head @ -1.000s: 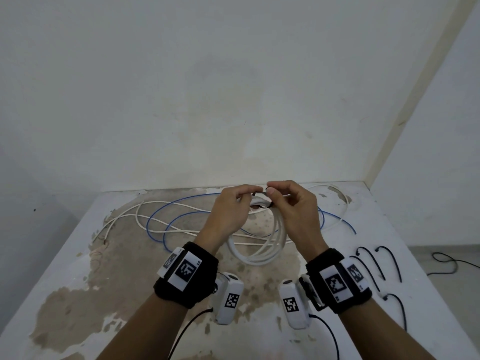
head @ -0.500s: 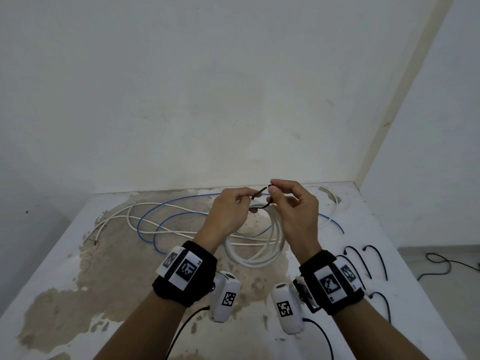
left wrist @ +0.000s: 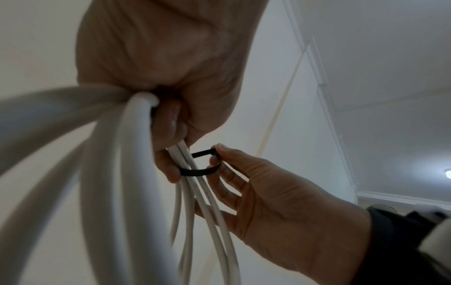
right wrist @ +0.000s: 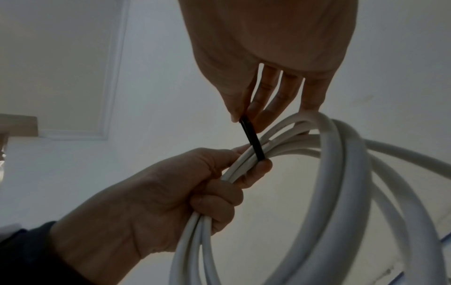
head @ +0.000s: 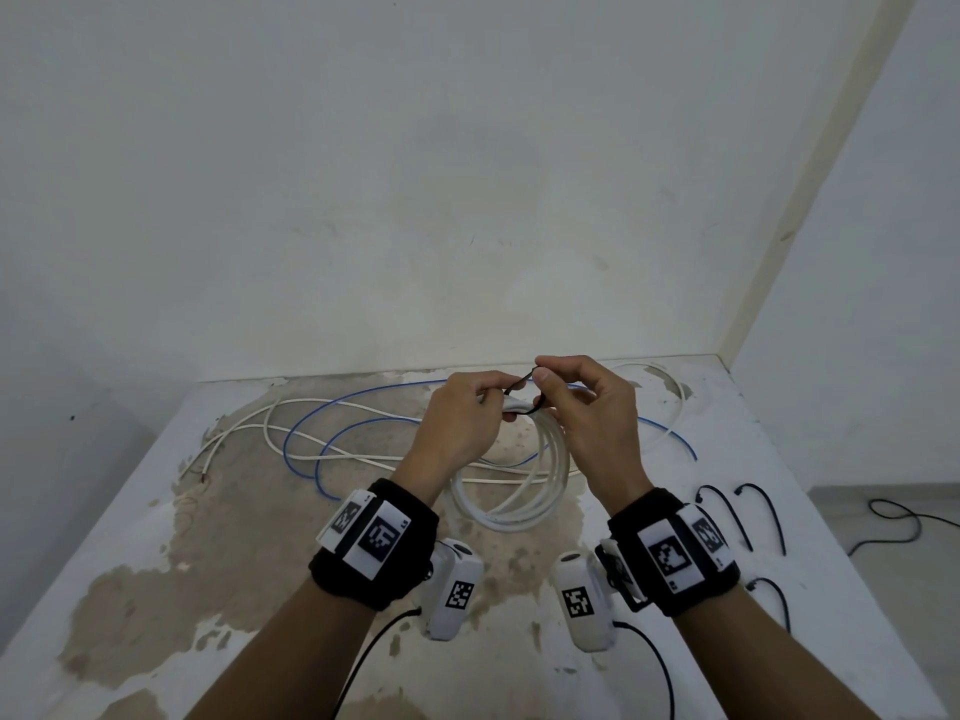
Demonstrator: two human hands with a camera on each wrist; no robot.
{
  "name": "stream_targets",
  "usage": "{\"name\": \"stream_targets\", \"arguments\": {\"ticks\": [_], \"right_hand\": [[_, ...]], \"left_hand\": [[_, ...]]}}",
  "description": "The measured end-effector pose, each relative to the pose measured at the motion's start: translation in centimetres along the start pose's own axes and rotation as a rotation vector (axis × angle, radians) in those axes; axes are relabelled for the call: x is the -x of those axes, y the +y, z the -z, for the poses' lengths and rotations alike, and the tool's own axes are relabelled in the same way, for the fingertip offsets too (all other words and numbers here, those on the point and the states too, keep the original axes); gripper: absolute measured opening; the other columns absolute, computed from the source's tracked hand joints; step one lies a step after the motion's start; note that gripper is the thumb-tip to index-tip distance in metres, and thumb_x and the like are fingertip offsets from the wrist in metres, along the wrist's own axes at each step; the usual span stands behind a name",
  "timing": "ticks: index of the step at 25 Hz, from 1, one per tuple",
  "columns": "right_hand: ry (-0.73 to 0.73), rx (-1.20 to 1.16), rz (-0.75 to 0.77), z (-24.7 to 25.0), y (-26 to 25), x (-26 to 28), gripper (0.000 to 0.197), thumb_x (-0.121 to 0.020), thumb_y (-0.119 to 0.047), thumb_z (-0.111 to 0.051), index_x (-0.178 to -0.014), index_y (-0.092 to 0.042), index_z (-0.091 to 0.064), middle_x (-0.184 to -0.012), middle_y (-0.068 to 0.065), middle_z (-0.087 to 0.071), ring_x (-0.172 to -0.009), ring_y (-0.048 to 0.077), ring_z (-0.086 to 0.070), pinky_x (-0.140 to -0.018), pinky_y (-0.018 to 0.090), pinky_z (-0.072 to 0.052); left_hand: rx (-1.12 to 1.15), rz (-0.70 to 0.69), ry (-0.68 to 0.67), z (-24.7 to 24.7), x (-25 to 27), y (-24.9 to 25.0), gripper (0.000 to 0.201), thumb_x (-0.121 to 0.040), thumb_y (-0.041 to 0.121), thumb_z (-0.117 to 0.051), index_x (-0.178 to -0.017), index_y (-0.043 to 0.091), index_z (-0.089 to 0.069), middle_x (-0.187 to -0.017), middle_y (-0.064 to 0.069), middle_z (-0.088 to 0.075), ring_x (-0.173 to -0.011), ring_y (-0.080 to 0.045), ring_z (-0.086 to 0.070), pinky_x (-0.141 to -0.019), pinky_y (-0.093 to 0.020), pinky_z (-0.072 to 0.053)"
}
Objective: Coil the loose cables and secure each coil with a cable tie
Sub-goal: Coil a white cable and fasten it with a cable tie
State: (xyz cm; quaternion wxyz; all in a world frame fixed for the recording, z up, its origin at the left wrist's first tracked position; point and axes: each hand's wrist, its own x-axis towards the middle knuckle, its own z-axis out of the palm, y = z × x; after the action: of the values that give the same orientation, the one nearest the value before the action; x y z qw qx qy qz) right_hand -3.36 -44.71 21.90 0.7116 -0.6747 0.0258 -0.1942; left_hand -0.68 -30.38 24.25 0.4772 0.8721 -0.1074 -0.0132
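A white cable coil [head: 511,491] hangs above the worn table [head: 156,537], held up between both hands. My left hand [head: 462,418] grips the bundled strands [right wrist: 234,171] at the coil's top. A black cable tie [left wrist: 198,171] loops around those strands just past the left fingers. My right hand [head: 587,407] pinches the tie [right wrist: 251,138] between thumb and forefinger, its free tail [head: 519,384] sticking up toward the left hand. The other right fingers are spread behind the coil [left wrist: 207,212].
Loose white cable [head: 291,449] and blue cable [head: 332,433] sprawl across the far half of the table. Several spare black ties [head: 743,511] lie at the right edge. A black cord [head: 898,517] lies on the floor beyond. Walls stand close behind and right.
The tie's tail, hidden between the fingertips a second ago, now stands out between the hands. The right thumb and forefinger have lifted slightly. The coil has stayed in place.
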Motion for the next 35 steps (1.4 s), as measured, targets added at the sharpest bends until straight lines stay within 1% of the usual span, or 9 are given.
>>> {"name": "stream_targets", "arguments": {"ticks": [8, 12, 18, 21, 23, 26, 28, 31, 35], "right_hand": [[-0.06, 0.011, -0.025, 0.2, -0.3, -0.7, 0.01, -0.088, -0.013, -0.074, -0.097, -0.009, -0.075, -0.08, -0.005, -0.074, -0.065, 0.009, -0.064, -0.067, 0.024, -0.056], [-0.046, -0.021, 0.006, 0.3, 0.2, -0.3, 0.011, -0.093, -0.012, -0.069, -0.101, -0.01, -0.075, -0.093, 0.011, -0.075, -0.077, 0.032, -0.068, -0.075, 0.035, -0.059], [0.08, 0.114, 0.122, 0.6, 1.0, -0.1, 0.008, -0.097, -0.015, -0.064, -0.092, -0.016, -0.07, -0.087, -0.003, -0.072, -0.072, 0.015, -0.066, -0.069, 0.031, -0.056], [0.117, 0.194, 0.172, 0.7, 1.0, 0.3, 0.009, -0.1, -0.014, -0.058, -0.093, -0.011, -0.063, -0.079, 0.001, -0.071, -0.065, 0.004, -0.066, -0.063, 0.028, -0.055], [0.116, 0.208, 0.166, 0.9, 1.1, 0.4, 0.009, -0.102, -0.014, -0.053, -0.095, -0.008, -0.057, -0.076, 0.004, -0.072, -0.059, 0.006, -0.068, -0.059, 0.027, -0.054], [0.11, 0.218, 0.09, 1.4, 1.1, 0.2, 0.009, -0.105, -0.015, -0.046, -0.1, -0.008, -0.051, -0.07, 0.006, -0.071, -0.052, 0.01, -0.068, -0.053, 0.024, -0.052], [0.096, 0.245, 0.05, 1.6, 1.1, 0.0, 0.009, -0.105, -0.016, -0.044, -0.101, -0.01, -0.049, -0.066, 0.008, -0.07, -0.049, 0.008, -0.065, -0.053, 0.02, -0.051], [0.049, 0.248, 0.013, 1.9, 0.9, -0.2, 0.012, -0.103, -0.023, -0.051, -0.101, -0.012, -0.055, -0.076, 0.008, -0.07, -0.048, 0.013, -0.065, -0.057, 0.034, -0.053], [-0.038, 0.17, -0.037, 2.5, 0.6, -0.1, 0.011, -0.096, -0.022, -0.065, -0.1, -0.013, -0.069, -0.087, 0.005, -0.071, -0.06, 0.018, -0.065, -0.064, 0.041, -0.054]], "left_hand": [[0.01, -0.029, 0.022, 0.0, 0.1, 0.5, 0.036, -0.097, 0.013, -0.042, -0.11, 0.024, -0.074, -0.108, 0.011, -0.073, -0.079, 0.011, -0.065, -0.069, -0.003, -0.045], [0.068, 0.006, -0.007, 0.2, 0.5, 1.4, 0.037, -0.098, 0.009, -0.04, -0.112, 0.019, -0.073, -0.101, 0.001, -0.074, -0.049, 0.012, -0.057, -0.046, -0.007, -0.038], [0.199, 0.07, -0.114, 0.0, 1.6, 2.5, 0.036, -0.101, 0.005, -0.036, -0.12, 0.016, -0.066, -0.049, -0.012, -0.046, -0.03, 0.004, -0.043, -0.037, -0.009, -0.026], [0.179, 0.068, -0.153, -0.4, 1.5, 1.7, 0.036, -0.101, 0.012, -0.04, -0.116, 0.026, -0.069, -0.035, 0.003, -0.043, -0.033, -0.004, -0.027, -0.042, -0.021, -0.025], [0.183, 0.085, -0.172, -0.7, 1.5, 0.8, 0.035, -0.099, 0.017, -0.042, -0.109, 0.032, -0.072, -0.037, 0.009, -0.034, -0.037, -0.01, -0.023, -0.046, -0.025, -0.021], [0.185, 0.094, -0.178, -1.0, 1.6, 0.7, 0.031, -0.1, 0.011, -0.042, -0.109, 0.017, -0.072, -0.038, 0.014, -0.044, -0.032, -0.003, -0.037, -0.041, -0.016, -0.027], [0.169, 0.09, -0.185, -1.3, 1.7, 0.7, 0.029, -0.099, 0.01, -0.044, -0.111, 0.01, -0.071, -0.063, 0.02, -0.063, -0.036, 0.005, -0.045, -0.045, -0.015, -0.033], [0.123, 0.087, -0.193, -1.8, 1.6, 0.0, 0.03, -0.099, 0.016, -0.045, -0.108, 0.015, -0.073, -0.11, -0.001, -0.066, -0.04, -0.001, -0.042, -0.05, -0.034, -0.037], [0.256, 0.142, -0.163, -1.9, 1.3, -0.5, 0.036, -0.098, 0.019, -0.045, -0.084, 0.032, -0.075, -0.075, -0.01, -0.055, -0.037, -0.009, -0.026, -0.042, -0.021, -0.024]]}}
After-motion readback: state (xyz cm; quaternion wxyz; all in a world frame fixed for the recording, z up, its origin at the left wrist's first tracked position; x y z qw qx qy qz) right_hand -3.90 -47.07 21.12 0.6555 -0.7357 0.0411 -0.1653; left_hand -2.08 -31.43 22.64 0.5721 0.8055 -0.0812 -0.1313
